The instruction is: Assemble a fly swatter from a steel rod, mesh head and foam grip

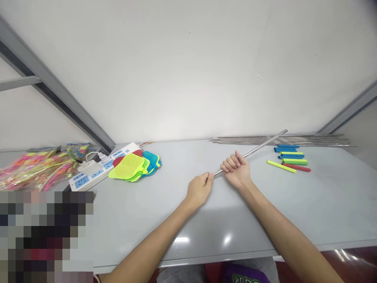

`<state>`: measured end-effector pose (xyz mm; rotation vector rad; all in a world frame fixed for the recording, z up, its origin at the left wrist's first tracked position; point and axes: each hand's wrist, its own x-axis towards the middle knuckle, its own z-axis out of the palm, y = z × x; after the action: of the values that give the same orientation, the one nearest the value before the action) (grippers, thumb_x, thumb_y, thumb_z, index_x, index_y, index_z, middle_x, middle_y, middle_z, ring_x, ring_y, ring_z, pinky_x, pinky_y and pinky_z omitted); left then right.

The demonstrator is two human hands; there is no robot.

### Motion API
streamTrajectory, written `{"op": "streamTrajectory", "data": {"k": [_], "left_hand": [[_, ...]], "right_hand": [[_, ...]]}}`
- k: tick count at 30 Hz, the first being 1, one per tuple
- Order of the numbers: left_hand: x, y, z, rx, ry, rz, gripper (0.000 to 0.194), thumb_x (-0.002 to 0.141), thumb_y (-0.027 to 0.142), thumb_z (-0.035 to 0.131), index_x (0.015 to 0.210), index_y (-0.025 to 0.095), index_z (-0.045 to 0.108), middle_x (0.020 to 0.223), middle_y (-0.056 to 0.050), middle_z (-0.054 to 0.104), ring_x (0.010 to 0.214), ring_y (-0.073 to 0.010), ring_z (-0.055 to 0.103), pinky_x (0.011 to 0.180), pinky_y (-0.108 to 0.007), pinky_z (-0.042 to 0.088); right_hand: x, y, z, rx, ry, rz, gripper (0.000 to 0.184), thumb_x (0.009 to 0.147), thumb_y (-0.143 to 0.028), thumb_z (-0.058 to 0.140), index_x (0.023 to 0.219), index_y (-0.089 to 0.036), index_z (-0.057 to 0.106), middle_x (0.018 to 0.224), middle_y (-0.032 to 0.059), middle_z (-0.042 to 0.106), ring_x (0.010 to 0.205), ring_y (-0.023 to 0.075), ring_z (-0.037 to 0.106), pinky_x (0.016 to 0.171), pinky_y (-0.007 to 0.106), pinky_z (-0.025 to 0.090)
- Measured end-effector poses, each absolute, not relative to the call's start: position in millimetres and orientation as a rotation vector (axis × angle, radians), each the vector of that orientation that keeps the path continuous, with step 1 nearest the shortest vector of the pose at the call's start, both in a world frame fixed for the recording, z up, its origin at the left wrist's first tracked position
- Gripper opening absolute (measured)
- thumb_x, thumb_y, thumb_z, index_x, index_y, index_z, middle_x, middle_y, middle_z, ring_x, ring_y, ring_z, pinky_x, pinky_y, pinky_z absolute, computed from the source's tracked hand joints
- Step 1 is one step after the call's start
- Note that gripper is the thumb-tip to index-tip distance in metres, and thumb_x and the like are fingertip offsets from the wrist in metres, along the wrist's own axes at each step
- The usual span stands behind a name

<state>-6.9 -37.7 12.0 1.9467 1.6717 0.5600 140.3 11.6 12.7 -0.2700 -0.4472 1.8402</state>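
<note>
Over grey tabletop [165, 204], head view: I see left hand [202, 188] clamped round metal rod [260, 147], near end hidden in fist; right hand [237, 171] curled round same rod farther up, grips likely spaced to steady it. Rod slants up-right toward loose row of rods [306, 140] along wall [188, 78]. Coloured tubes [294, 161] right, mesh swatter heads [128, 167] left by power strip [81, 182], presumably grouped by kind for easy reach.

On table [324, 204] I see power strip [97, 171] left, fly-swatter heads [131, 166] at its right; held rod [262, 146] above centre; other rods [312, 140] back right along wall [188, 78], handle grips [291, 156] before them.
</note>
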Motion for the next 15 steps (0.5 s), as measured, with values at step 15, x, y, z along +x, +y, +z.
{"op": "streamTrajectory", "data": {"k": [15], "left_hand": [[-7.5,-34.1,11.9,2.022,1.682,0.588,0.045,0.082,0.046,0.015,0.068,0.020,0.050,0.057,0.001,0.051,0.054,-0.0118,0.046,0.051,-0.022,0.026]], "right_hand": [[140.2,14.2,13.6,-0.295,-0.468,1.791,0.040,0.079,-0.030,0.039,0.047,-0.017,0.020,0.042,-0.0049,0.023,0.038,0.0074,0.027,0.043,0.024,0.030]]}}
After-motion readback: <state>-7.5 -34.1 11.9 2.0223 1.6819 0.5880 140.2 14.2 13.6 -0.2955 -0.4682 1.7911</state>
